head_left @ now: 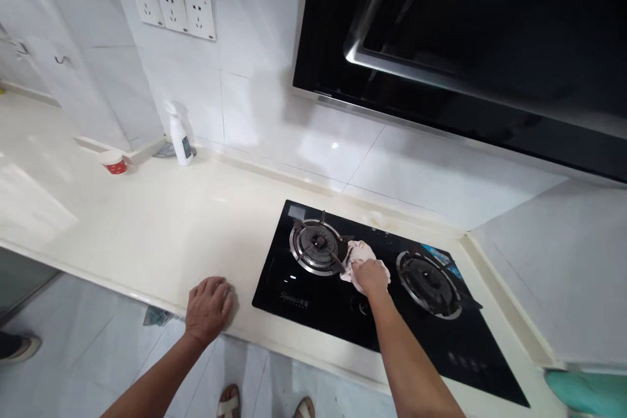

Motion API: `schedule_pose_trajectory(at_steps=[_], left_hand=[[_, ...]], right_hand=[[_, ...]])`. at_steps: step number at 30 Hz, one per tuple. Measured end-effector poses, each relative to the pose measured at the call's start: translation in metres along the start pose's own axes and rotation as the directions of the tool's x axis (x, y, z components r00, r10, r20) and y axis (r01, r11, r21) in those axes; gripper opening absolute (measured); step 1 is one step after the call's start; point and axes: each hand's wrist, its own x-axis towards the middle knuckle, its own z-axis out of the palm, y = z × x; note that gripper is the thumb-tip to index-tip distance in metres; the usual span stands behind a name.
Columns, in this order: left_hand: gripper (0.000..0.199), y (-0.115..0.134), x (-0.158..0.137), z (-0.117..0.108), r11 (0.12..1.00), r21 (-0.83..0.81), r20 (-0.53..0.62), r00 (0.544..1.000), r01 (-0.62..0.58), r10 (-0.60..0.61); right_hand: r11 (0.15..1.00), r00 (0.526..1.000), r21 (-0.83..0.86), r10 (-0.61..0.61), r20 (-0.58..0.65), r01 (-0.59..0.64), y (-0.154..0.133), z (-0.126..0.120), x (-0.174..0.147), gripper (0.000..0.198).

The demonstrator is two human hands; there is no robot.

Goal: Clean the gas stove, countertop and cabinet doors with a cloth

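Observation:
My right hand [372,275] is closed on a pale pink cloth [360,251], bunched up against the black glass gas stove [323,310]. The cloth sits between the left burner [318,245] and the right burner [428,281], close to the left pan support. A control knob [364,307] shows just below the hand. My left hand [208,307] rests on the front edge of the cream countertop [210,228], left of the stove, holding nothing, its fingers loosely bent and slightly apart.
A black range hood [465,78] overhangs the stove. At the back wall stand a white spray bottle [181,137] and a red-and-white tub [113,162]. Wall sockets [174,10] are above. Something green [588,392] lies at the lower right. Another person's foot [22,347] shows at left.

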Motion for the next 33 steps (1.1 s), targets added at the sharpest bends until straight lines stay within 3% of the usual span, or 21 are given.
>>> schedule_pose_trajectory(at_steps=[8,15,22,27,30,33], left_hand=[[0.020,0.004,0.000,-0.001,0.998,-0.047,0.041,0.998,0.051,-0.049],[0.019,0.005,0.000,-0.001,0.997,-0.020,0.046,0.997,0.070,-0.069],[0.018,0.003,0.000,0.001,0.999,-0.007,0.057,0.997,0.053,-0.053],[0.019,0.003,0.002,-0.002,0.998,0.004,0.075,0.995,0.059,-0.059],[0.020,0.004,0.004,-0.005,0.998,0.007,0.087,0.995,0.055,-0.056],[0.020,0.005,0.005,-0.006,0.998,0.013,0.086,0.995,0.054,-0.055]], right_hand=[[0.969,0.977,-0.142,-0.210,-0.038,0.203,-0.007,0.036,-0.076,0.053],[0.938,0.933,-0.063,-0.347,-0.097,0.342,-0.028,0.055,-0.143,0.051],[0.937,0.932,0.104,-0.313,-0.182,0.335,-0.060,0.069,-0.153,0.043],[0.819,0.853,0.239,-0.495,-0.168,0.522,-0.112,0.079,-0.162,0.034],[0.726,0.798,0.339,-0.579,-0.169,0.598,-0.136,0.090,-0.188,0.030],[0.639,0.753,0.437,-0.640,-0.155,0.633,-0.136,0.100,-0.227,0.030]])
